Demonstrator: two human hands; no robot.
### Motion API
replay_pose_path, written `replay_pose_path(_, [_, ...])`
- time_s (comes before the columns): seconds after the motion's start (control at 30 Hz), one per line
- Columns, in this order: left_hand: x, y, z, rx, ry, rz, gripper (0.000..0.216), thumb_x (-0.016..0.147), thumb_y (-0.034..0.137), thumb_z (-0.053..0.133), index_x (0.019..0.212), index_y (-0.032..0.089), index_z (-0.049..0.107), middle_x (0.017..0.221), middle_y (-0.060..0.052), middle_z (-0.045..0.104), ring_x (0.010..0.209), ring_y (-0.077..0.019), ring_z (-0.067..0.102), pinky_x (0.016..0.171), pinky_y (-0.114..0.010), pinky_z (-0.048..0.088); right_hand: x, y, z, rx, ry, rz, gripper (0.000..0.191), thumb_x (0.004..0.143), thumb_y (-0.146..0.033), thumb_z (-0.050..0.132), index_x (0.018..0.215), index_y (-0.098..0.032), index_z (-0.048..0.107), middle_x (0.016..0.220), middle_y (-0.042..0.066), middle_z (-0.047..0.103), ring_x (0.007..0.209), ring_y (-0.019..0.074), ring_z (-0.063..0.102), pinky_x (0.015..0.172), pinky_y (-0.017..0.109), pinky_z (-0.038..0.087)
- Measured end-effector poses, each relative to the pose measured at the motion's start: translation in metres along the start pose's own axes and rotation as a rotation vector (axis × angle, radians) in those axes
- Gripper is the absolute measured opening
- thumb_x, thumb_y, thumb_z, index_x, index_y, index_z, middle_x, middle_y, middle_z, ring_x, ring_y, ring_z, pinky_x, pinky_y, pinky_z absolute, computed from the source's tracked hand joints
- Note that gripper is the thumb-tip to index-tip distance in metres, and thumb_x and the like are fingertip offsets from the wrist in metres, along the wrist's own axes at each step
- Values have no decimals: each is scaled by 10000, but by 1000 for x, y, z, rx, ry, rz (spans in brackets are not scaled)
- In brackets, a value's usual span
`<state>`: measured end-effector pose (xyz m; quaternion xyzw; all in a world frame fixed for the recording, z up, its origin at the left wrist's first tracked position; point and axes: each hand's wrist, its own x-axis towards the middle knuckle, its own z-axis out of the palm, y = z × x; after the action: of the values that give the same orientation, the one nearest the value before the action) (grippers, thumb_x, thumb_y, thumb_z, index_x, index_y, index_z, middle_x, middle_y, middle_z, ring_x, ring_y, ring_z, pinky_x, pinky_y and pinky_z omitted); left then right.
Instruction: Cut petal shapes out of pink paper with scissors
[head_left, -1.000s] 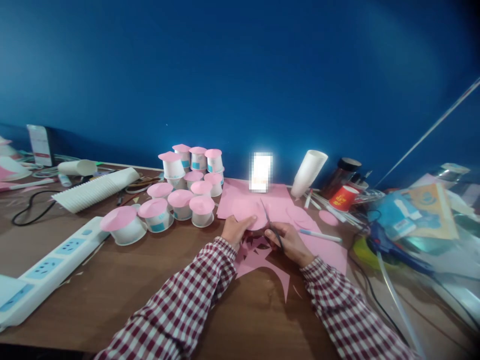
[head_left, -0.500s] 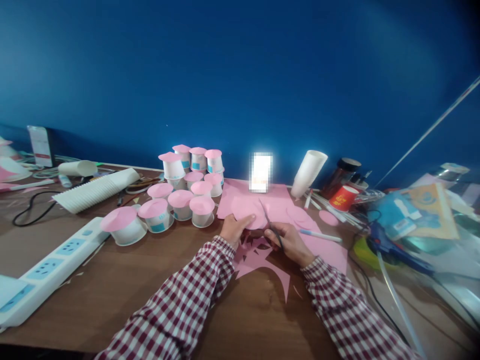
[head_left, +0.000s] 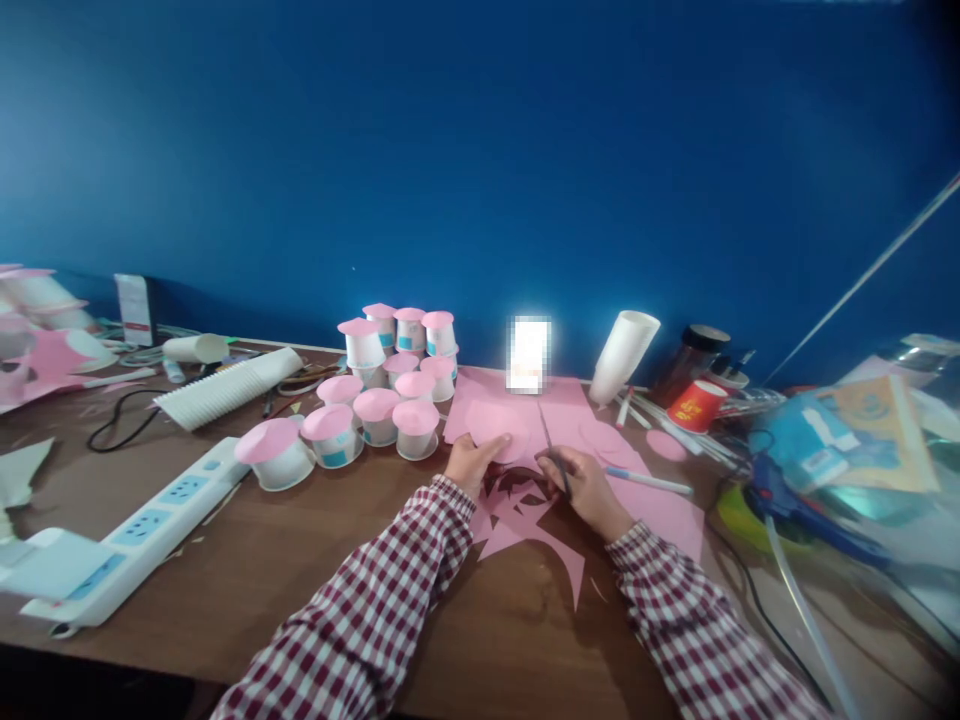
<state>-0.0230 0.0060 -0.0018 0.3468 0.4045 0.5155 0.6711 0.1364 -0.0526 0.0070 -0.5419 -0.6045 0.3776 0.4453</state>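
1. My left hand [head_left: 474, 462] pinches the round pink paper [head_left: 517, 432] at its near edge. My thumb lies on top, and my other fingers are mostly hidden.
2. My right hand [head_left: 585, 485] is closed around the dark scissors [head_left: 553, 455], just right of the round pink paper. The blades point away from me. I cannot tell if they touch the paper.
3. The round pink paper is in front of me, over a big pink sheet [head_left: 559, 388] that lies on the brown table [head_left: 480, 640].
4. Nearer to me than the round pink paper are pointy pink scraps [head_left: 525, 525].
5. Left of the round pink paper stand white cups with pink tops [head_left: 416, 420], some of them stacked up. Farther left is a long white power strip [head_left: 169, 510].
6. Right of the round pink paper lies a white and blue marker [head_left: 649, 481].
7. Behind it and to the right, a tall stack of white cups [head_left: 624, 355] leans near a red cup [head_left: 699, 405].
8. Far right of it is a blue glue gun [head_left: 814, 515].
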Motion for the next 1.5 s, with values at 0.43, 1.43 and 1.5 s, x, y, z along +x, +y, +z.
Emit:
replay_pose_path(0.43, [1,-7,-7,51,-136,79,312,546,301,799,728,95,652,602,-54,650,456,-110,566,416,-195,468,4,22,4,22,192,-106,384,782,-463,598,1014,-179,487,622,-20,564,543,135,527,490,232,428])
replay_pose_path(1.43, [-4,-5,-5,-46,-179,-50,246,556,286,788,608,88,653,555,-60,647,523,-136,594,494,-233,479,5,14,0,-149,312,-126,273,774,-429,604,696,-204,470,596,8,588,549,156,545,508,251,428])
replay_pose_path(1.5, [-6,-5,-4,-35,-215,-56,233,590,284,772,642,85,664,581,-77,662,551,-148,611,507,-237,480,5,15,1,-134,271,-134,222,786,-397,589,742,-203,490,650,18,607,593,168,572,541,261,447])
